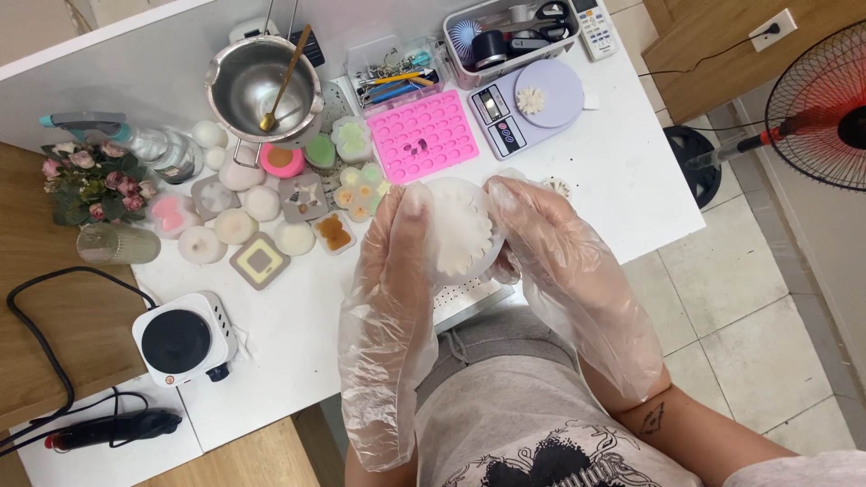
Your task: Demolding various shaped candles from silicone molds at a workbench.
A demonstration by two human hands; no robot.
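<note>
I have both gloved hands, left hand [397,243] and right hand [541,234], each grip closed on the white scalloped mould [458,230] held above the desk [622,171]; probably unmoulding, next needs gentle flexing.

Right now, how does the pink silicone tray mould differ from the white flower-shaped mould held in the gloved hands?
The pink silicone tray mould is flat and rectangular with many small cavities; the white flower-shaped mould is round and scalloped. The pink one lies on the white table; the white one is held up between the left hand and right hand.
</note>
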